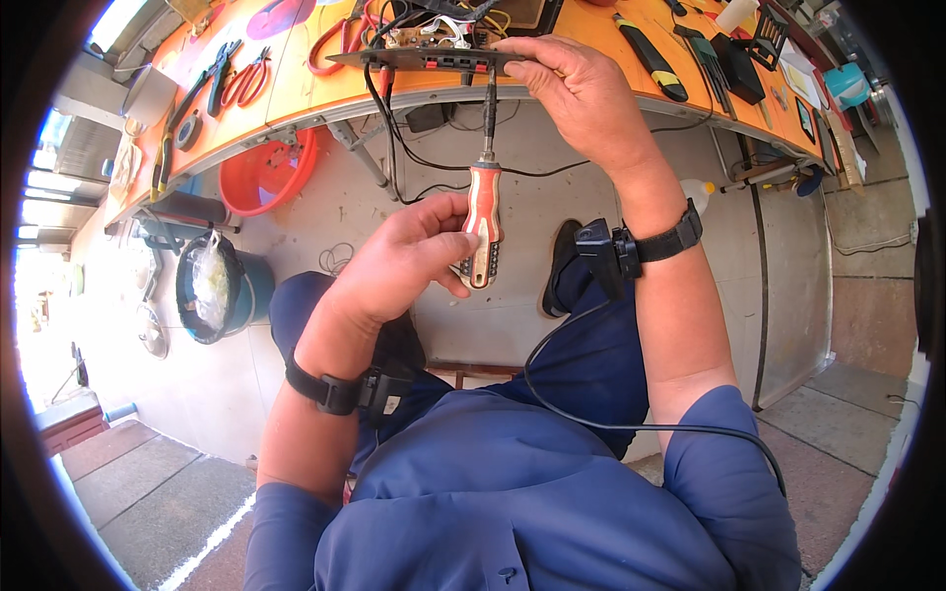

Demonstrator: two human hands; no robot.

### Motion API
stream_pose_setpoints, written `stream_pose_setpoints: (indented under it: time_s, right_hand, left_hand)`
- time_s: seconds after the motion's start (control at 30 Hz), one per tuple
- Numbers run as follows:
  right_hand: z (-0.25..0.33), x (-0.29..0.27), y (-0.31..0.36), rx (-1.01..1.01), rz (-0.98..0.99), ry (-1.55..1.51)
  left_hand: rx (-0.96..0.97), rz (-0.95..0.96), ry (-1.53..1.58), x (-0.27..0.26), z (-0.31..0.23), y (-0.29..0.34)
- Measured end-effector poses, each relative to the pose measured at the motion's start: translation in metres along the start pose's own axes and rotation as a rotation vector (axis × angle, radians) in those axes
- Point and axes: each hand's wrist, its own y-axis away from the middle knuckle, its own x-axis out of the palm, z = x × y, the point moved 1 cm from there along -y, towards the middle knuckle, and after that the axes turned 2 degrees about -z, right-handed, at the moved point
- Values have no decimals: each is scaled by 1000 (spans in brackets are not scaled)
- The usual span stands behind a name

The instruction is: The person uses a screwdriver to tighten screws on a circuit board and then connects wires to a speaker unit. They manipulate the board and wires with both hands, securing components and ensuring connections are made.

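Observation:
My left hand (406, 246) is closed around the red and white handle of a screwdriver (484, 202). The shaft points away from me, and its tip meets the right end of a dark narrow panel (419, 59). At that same end, my right hand (589, 97) pinches the panel between thumb and fingers. Red and black sockets or terminals show along the panel's near face. Behind it sits a circuit board with components (424, 37) and red, white, yellow and black wires. Black leads hang from the panel below the table edge. The exact contact at the screwdriver's tip is too small to tell.
On the orange table (296, 89) lie red-handled pliers (246, 79), blue-handled pliers (222, 77) and a black-and-yellow tool (652, 61). Below stand a red basin (271, 177) and a dark bucket (256, 291). A cable (591, 422) runs from my right wrist across my body.

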Motion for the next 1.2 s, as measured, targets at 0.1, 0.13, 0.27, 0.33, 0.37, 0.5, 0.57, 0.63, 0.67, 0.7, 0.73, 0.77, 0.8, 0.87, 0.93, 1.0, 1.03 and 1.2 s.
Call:
stream_pose_setpoints:
  time_s: [0.1, 0.13, 0.27, 0.33, 0.37, 0.5, 0.57, 0.63, 0.67, 0.7, 0.73, 0.77, 0.8, 0.87, 0.93, 1.0, 1.03, 1.2]
  right_hand:
    - [0, 0, 0, 12, -30, -11]
    - [1, 0, -1, 13, -45, -22]
    - [2, 1, -1, 23, -48, -33]
    - [3, 0, -1, 38, -39, -22]
    - [3, 0, -2, 43, -41, -12]
    - [2, -1, -1, 54, -45, -16]
    - [2, 0, -2, 52, -43, -13]
    - [2, 0, -2, 52, -40, -11]
    - [2, 0, -2, 49, -41, -6]
    - [2, 0, -2, 47, -43, -7]
    - [2, 0, -1, 51, -44, -14]
    - [2, 0, -1, 47, -45, -10]
    - [1, 0, -1, 48, -44, -12]
    - [1, 0, -1, 48, -42, -16]
    - [0, 0, -1, 45, -40, -30]
    - [-1, 0, -1, 10, -20, -15]
    - [-1, 1, 0, 0, -7, -12]
    - [0, 0, 0, -8, -8, -1]
  left_hand:
    - [-16, 22, 3, -4, -1, 1]
    - [-17, 26, -33, -6, -1, 1]
    - [79, 20, -112, -6, 2, -3]
    - [35, -52, -18, -3, 7, -4]
    - [27, -80, 31, -2, 9, -4]
    - [58, -22, 202, 1, 18, -7]
    - [19, -12, 404, -1, 19, -11]
    - [13, -11, 475, 4, 20, -12]
    - [17, -13, 497, 6, 19, -12]
    - [-13, -48, 504, 7, 19, -12]
    - [15, -65, 476, 10, 18, -11]
    - [8, -114, 433, 12, 18, -9]
    - [70, -111, 409, 13, 18, -8]
    - [66, -104, 352, 12, 18, -11]
    - [79, -43, 428, 8, 18, -14]
    - [25, 4, 601, 5, 19, -17]
    - [25, 37, 636, 5, 19, -18]
    - [66, -62, 558, 13, 17, -18]
